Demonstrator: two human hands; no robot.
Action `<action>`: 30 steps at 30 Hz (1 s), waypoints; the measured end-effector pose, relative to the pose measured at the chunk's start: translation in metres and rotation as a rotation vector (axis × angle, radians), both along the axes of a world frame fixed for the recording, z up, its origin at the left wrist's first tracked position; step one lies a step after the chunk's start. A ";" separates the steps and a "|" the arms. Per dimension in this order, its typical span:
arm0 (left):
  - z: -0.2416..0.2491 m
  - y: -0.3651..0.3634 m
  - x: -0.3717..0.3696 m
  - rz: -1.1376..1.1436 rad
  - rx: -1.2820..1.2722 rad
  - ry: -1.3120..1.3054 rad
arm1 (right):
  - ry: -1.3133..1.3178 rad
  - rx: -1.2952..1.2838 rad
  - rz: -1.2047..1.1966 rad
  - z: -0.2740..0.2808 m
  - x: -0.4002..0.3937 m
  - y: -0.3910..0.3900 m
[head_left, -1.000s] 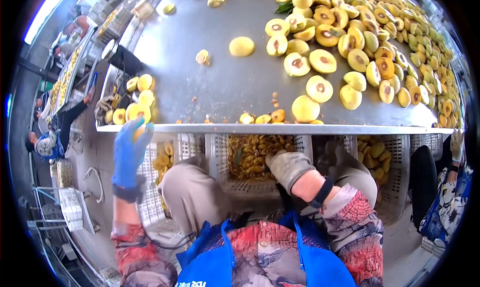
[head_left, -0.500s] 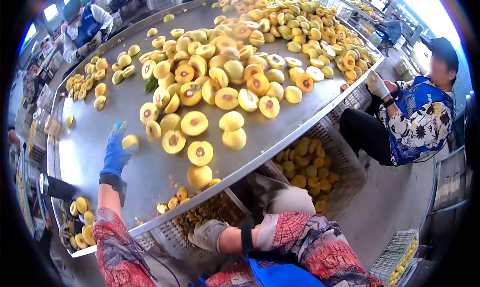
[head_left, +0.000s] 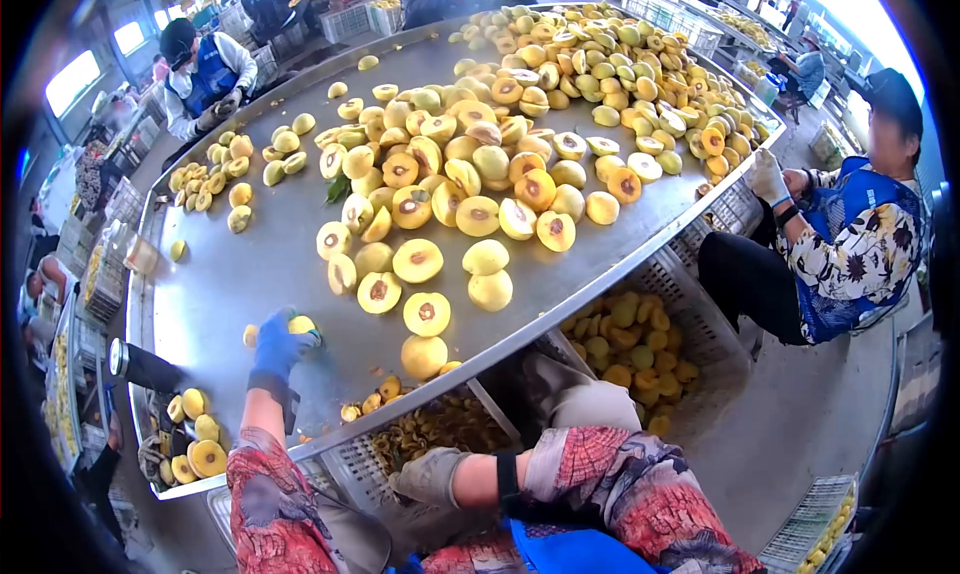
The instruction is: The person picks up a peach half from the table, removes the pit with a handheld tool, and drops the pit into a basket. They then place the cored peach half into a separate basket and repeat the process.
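Note:
My left hand [head_left: 283, 342], in a blue glove, is low over the left part of the metal table [head_left: 225, 284]. Its fingers are closed round a yellow peach half [head_left: 302, 324], partly covered by the glove. Another peach piece [head_left: 250, 335] rests just left of the hand. My right hand [head_left: 430, 476], in a pale grey glove, is down at the table's near edge, beside a crate [head_left: 352, 471] of brown-yellow scraps [head_left: 445, 429]. Its fingers are curled in, and whatever they hold is hidden. A large pile of halved peaches [head_left: 478, 214], many with brown stones showing, covers the table's middle.
Under the table edge stands a crate [head_left: 715, 359] of peaches. A seated person [head_left: 850, 244] works at the right, another person [head_left: 210, 74] at the far left. A dark cylinder [head_left: 150, 366] lies at the left edge near more peach halves [head_left: 205, 454]. A raised rim [head_left: 560, 319] borders the table.
The view has shifted, moving the scene right and down. My left hand has drawn nearer and its spread fingers have closed round a peach half. A peach piece now shows left of it.

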State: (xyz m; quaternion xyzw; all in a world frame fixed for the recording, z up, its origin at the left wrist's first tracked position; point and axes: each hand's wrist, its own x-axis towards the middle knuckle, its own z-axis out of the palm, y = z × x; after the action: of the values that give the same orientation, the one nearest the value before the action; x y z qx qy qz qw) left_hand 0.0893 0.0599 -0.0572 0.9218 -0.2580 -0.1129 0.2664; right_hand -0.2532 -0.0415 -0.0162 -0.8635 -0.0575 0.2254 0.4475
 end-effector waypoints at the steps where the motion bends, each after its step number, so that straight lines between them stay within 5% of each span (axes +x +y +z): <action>1: -0.007 0.010 0.003 0.048 -0.060 0.102 | 0.052 0.036 0.046 0.020 -0.001 -0.013; 4: 0.078 0.005 -0.059 0.289 -0.403 0.516 | -0.007 0.005 0.141 0.041 0.009 -0.024; 6: 0.072 0.029 -0.075 0.207 -0.849 0.611 | -0.059 0.044 0.035 0.025 0.016 -0.024; 8: 0.095 0.034 -0.110 0.340 -1.013 0.799 | -0.223 0.041 -0.030 0.021 0.021 -0.028; 10: 0.108 0.038 -0.140 0.172 -1.137 0.939 | -0.296 0.143 -0.227 0.031 0.023 -0.031; 30: 0.087 0.006 -0.231 0.153 -1.171 0.596 | -0.273 0.122 -0.463 0.028 0.047 -0.010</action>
State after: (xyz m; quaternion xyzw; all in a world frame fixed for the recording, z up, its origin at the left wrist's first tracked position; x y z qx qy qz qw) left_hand -0.1417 0.0658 0.0298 0.5696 -0.1257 -0.1851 0.7909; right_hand -0.2066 -0.0513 0.0116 -0.8476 0.0683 -0.0055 0.5262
